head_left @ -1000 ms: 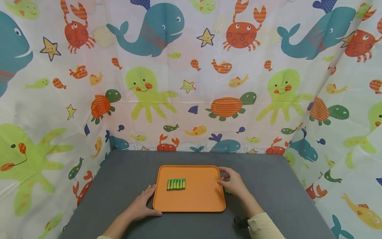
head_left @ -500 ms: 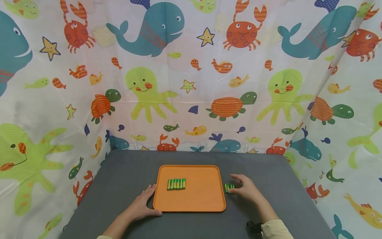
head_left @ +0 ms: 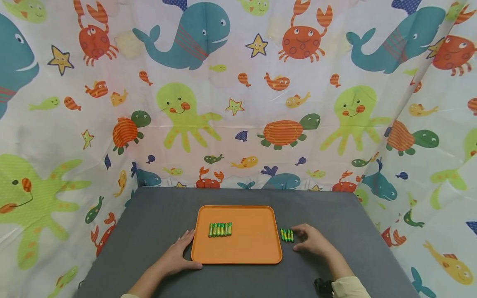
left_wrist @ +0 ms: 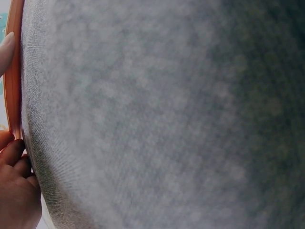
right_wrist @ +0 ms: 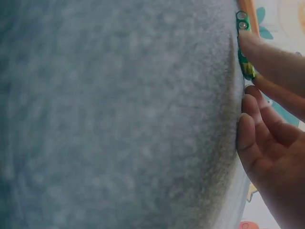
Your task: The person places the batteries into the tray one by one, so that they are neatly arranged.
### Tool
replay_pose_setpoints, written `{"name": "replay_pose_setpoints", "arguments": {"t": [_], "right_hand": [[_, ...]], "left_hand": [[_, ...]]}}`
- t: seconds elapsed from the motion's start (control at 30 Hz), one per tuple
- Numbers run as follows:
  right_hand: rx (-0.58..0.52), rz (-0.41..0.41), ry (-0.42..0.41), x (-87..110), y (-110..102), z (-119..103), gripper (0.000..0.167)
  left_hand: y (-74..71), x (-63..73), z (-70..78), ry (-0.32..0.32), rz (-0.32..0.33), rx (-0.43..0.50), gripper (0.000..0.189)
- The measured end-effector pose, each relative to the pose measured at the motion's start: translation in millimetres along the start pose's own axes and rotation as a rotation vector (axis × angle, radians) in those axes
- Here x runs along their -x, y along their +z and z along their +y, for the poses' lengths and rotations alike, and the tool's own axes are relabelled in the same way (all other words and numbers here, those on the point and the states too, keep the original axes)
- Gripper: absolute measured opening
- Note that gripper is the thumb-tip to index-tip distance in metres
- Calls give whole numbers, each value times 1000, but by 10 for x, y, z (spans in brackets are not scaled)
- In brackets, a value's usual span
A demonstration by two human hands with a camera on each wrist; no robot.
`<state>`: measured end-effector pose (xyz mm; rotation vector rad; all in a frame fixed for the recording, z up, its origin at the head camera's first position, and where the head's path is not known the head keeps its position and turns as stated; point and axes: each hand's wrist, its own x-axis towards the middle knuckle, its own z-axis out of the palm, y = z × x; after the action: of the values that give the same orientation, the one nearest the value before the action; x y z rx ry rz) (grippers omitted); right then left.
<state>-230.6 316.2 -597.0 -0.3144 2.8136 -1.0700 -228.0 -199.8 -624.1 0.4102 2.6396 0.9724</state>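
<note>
In the head view an orange tray (head_left: 253,240) lies on the grey table, with a row of several green-and-yellow batteries (head_left: 220,229) standing side by side on its left half. My left hand (head_left: 177,255) rests at the tray's left edge, fingers extended along the rim and thumb at the near corner. A second group of several batteries (head_left: 287,235) lies on the table just right of the tray. Close to their right side is my right hand (head_left: 313,240), thumb and index finger spread apart. The right wrist view shows the thumb overlapping the end of these batteries (right_wrist: 248,69).
The grey tabletop (head_left: 238,197) reaches back to a curtain (head_left: 238,136) printed with sea animals, which also hangs on the left and right sides. A black strapped device (head_left: 323,286) sits at my right wrist by the sleeve (head_left: 350,287).
My right hand has moved from the tray's right rim to the right side of the loose batteries, which now show fully. The left hand and the tray have stayed put.
</note>
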Motion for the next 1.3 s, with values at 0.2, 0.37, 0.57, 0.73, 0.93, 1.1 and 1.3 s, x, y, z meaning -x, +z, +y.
{"name": "replay_pose_setpoints", "arguments": {"t": [0.2, 0.37, 0.57, 0.73, 0.93, 1.1, 1.3], "right_hand": [[38, 35, 3, -33, 46, 8, 61], [68, 57, -10, -44, 73, -7, 54], [78, 68, 18, -36, 68, -40, 48], [73, 77, 30, -44, 62, -81, 47], [65, 91, 62, -61, 60, -70, 45], [14, 100, 91, -103, 32, -78, 45], [-22, 115, 72, -148, -22, -193, 46]], "left_hand": [[2, 7, 4, 3, 6, 3, 122], [0, 12, 6, 10, 7, 6, 122], [-11, 12, 18, 10, 7, 8, 122], [-13, 16, 32, 5, 7, 5, 122], [-14, 13, 41, 6, 9, 6, 122], [-12, 16, 45, 4, 9, 6, 122], [-11, 10, 41, 5, 7, 8, 121]]}}
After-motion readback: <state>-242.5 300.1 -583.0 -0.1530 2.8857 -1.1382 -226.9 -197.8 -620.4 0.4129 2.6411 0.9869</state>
